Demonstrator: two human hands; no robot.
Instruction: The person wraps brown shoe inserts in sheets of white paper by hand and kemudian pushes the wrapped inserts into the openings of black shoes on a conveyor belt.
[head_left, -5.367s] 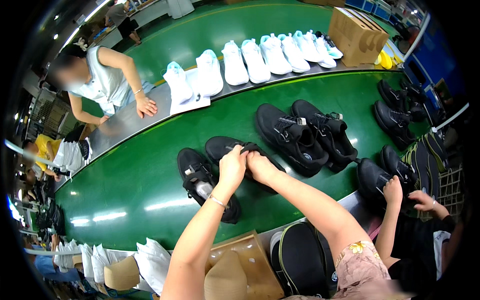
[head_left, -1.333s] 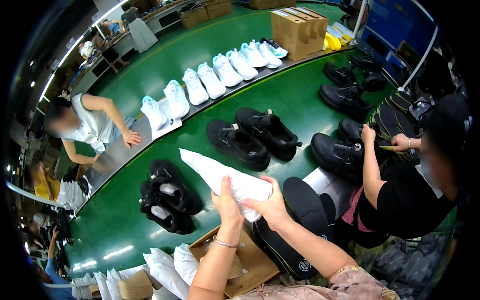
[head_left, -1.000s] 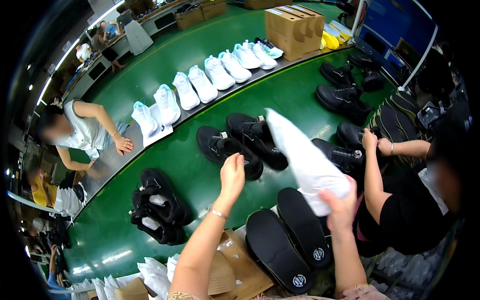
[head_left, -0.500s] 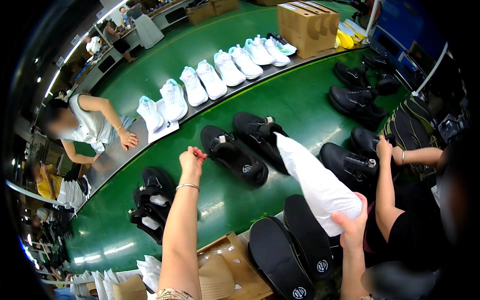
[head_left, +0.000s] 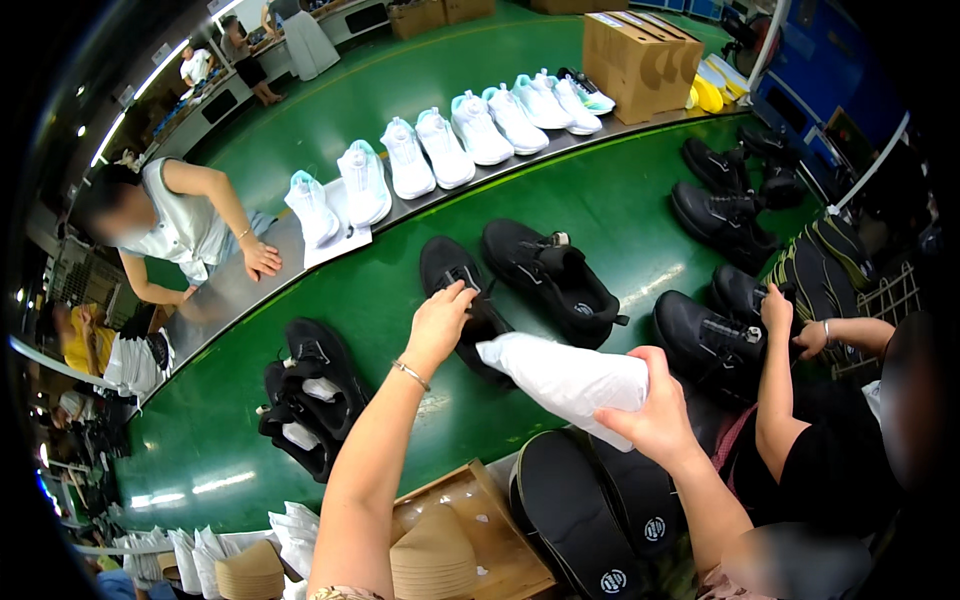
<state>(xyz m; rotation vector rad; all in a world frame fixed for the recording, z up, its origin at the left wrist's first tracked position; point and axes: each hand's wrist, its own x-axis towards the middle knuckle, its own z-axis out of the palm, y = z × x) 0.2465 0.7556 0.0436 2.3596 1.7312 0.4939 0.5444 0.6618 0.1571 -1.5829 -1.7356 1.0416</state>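
My left hand is closed at the tongue of a black shoe on the green surface, its fingertips pinched together there. The white, tapered paper shoe stuffing is gripped at its thick end by my right hand. Its narrow tip points left, at the opening of that same shoe, whose heel is partly hidden behind it. A matching black shoe stands just to the right, its insole showing. Another pair of black shoes sits to the left, with white stuffing inside.
Black insoles are stacked at the near edge beside a cardboard box with tan inserts. White sneakers line the far metal ledge, by a carton. A co-worker on the right handles black shoes; another person leans on the ledge at left.
My left hand has moved right and down onto the shoe's tongue. My right hand has lowered the paper stuffing and turned its tip left, toward the shoe's opening.
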